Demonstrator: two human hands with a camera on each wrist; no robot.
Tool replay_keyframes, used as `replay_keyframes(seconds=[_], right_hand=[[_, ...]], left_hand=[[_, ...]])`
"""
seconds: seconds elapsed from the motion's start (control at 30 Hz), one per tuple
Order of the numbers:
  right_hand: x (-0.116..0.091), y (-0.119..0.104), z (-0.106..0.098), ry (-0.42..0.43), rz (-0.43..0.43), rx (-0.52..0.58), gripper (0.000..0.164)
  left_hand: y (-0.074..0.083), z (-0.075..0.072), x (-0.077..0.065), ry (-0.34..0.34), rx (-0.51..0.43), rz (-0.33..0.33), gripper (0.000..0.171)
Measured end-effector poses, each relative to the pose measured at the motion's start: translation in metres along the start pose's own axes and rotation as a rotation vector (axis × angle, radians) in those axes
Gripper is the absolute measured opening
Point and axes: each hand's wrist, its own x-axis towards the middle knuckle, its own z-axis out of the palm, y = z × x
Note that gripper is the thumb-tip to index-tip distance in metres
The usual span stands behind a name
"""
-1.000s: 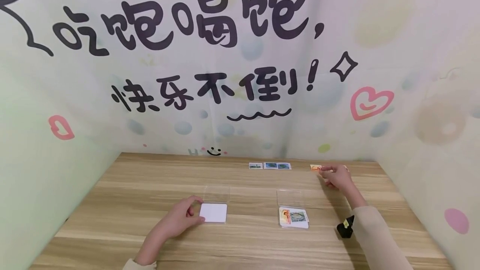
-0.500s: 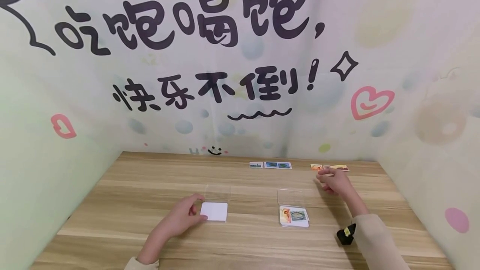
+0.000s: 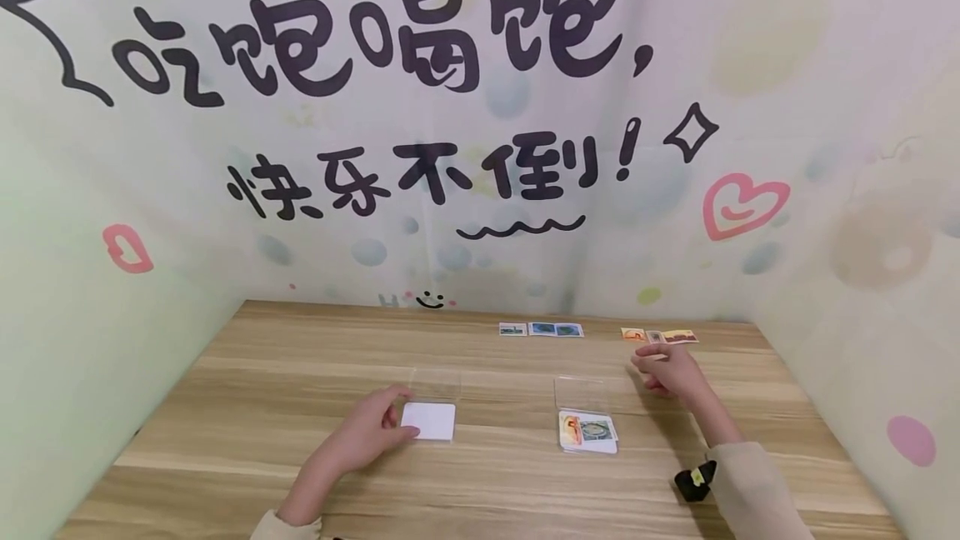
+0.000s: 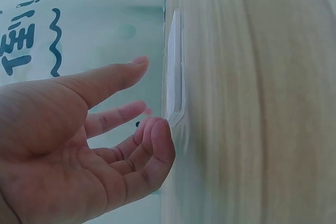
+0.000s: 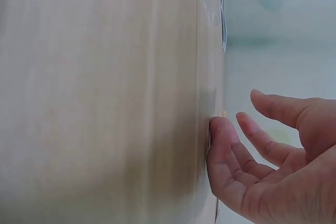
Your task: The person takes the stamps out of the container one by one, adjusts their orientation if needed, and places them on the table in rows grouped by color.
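A clear plastic box with white cards (image 3: pixel 428 422) lies on the wooden table, its lid (image 3: pixel 436 385) folded back. Beside its left edge is my left hand (image 3: pixel 372 429), thumb and forefinger spread apart; the left wrist view shows the other fingers (image 4: pixel 157 145) bent near the box's corner, gripping nothing. My right hand (image 3: pixel 673 374) rests low over the table, just in front of a row of stamps (image 3: pixel 681 337). Its thumb stands away from loosely bent fingers (image 5: pixel 223 150), with nothing between them. A second clear box (image 3: pixel 588 446) holds white cards with stamp-like pictures (image 3: pixel 597 429) on top.
More stamps (image 3: pixel 555 330) lie in a row near the back edge, left of the right-hand row. A printed cloth backdrop (image 3: pixel 480 257) rises behind the table (image 3: pixel 300 373). A black strapped device (image 3: pixel 695 480) hangs at the right wrist.
My right hand has drawn back from the stamps toward me, so the whole row shows. The left hand has shifted only slightly, staying by the card box.
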Motion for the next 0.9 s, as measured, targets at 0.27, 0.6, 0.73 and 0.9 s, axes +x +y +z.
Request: replay_keyframes(seconds=[0.27,0.6,0.73,0.9], right_hand=[[-0.005,0.0,0.002,-0.005,-0.02,-0.028,0.041],[-0.011,0.0,0.003,-0.011,-0.018,-0.012,0.043],[-0.013,0.001,0.004,-0.014,-0.016,-0.021,0.044],[-0.017,0.0,0.004,-0.021,-0.017,-0.025,0.045]], left_hand=[[0.003,0.0,0.003,0.005,-0.015,-0.01,0.048],[0.009,0.003,0.006,0.014,-0.04,0.031,0.05],[0.01,0.005,0.008,0.013,-0.024,0.033,0.049],[0.014,0.007,0.009,0.008,-0.023,0.014,0.05]])
